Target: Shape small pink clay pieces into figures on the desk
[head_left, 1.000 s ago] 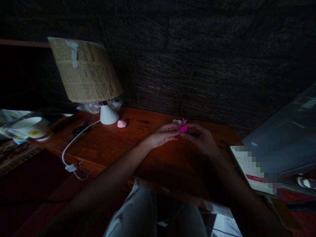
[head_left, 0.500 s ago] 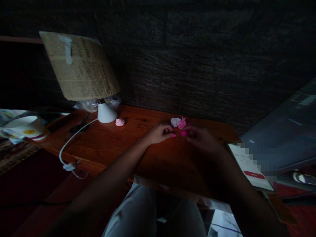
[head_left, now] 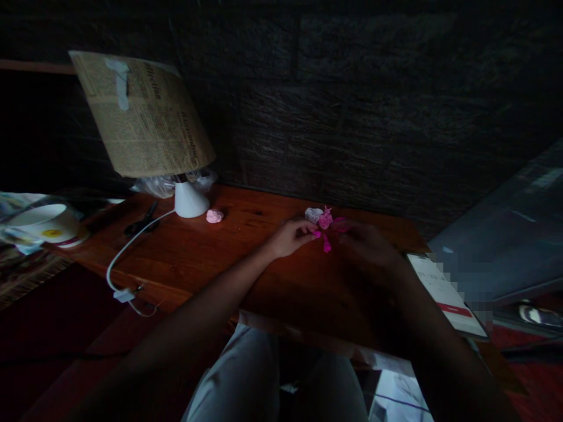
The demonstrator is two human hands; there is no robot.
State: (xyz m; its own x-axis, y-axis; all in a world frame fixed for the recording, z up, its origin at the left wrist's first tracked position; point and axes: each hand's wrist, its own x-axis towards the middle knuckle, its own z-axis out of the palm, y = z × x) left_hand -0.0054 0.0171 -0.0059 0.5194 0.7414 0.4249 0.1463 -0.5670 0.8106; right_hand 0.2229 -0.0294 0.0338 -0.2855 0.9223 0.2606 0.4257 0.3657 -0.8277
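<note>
My left hand is closed in a pinch, thumb and forefinger on a small magenta lump that looks like modelling clay. My right hand is dark and smeared by motion, so its fingers are unclear. Close by its fingertips is a flat magenta piece; whether they touch it I cannot tell. Between the hands, a short magenta strip lies on the wooden table. Just behind stand a pink shaped figure with small points on top and a whitish lump, side by side.
A pale pink lump sits beside the lamp, whose white cord runs over the front edge. Dark scissors and a white cup are at left. A phone or tablet lies at right; a dark wall is behind.
A magenta strip now lies on the table between the hands, where my right fingertips had magenta before. That hand has shifted slightly right; my left hand has moved slightly right with its lump.
</note>
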